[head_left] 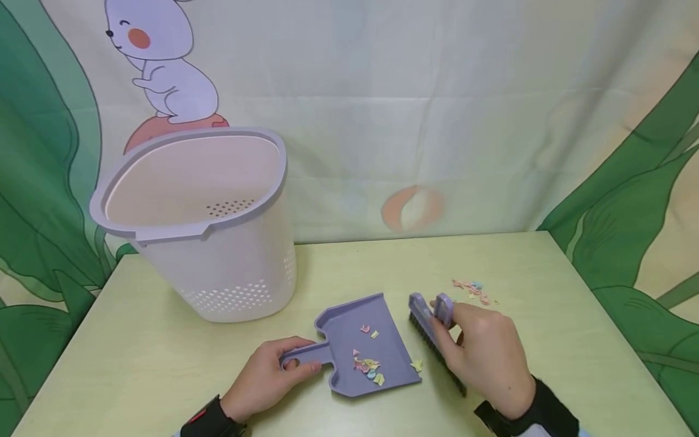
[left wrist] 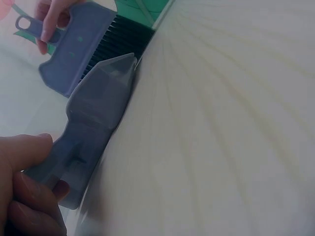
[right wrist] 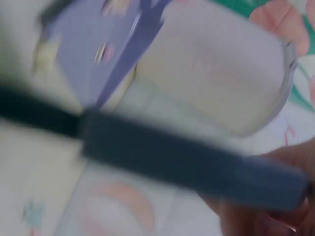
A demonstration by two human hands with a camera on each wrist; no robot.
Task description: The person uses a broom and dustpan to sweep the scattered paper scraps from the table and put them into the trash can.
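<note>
My left hand [head_left: 269,377] grips the looped handle of a purple dustpan [head_left: 349,331], which lies on the table with its wide edge facing right. Several scraps of coloured paper [head_left: 367,366] sit in the pan, and a yellow scrap [head_left: 417,365] lies at its front edge. In my right hand [head_left: 486,352] is a small purple brush [head_left: 419,306], held by its handle with dark bristles down, just right of the pan. The left wrist view shows the brush [left wrist: 81,46] beyond the dustpan [left wrist: 101,93]. In the right wrist view the brush [right wrist: 187,157] is blurred.
A tall white basket [head_left: 240,261] with a purple rim stands at the back left of the table. More paper scraps [head_left: 474,290] lie behind my right hand. A printed curtain [head_left: 349,121] hangs along the table's far edge [head_left: 491,235].
</note>
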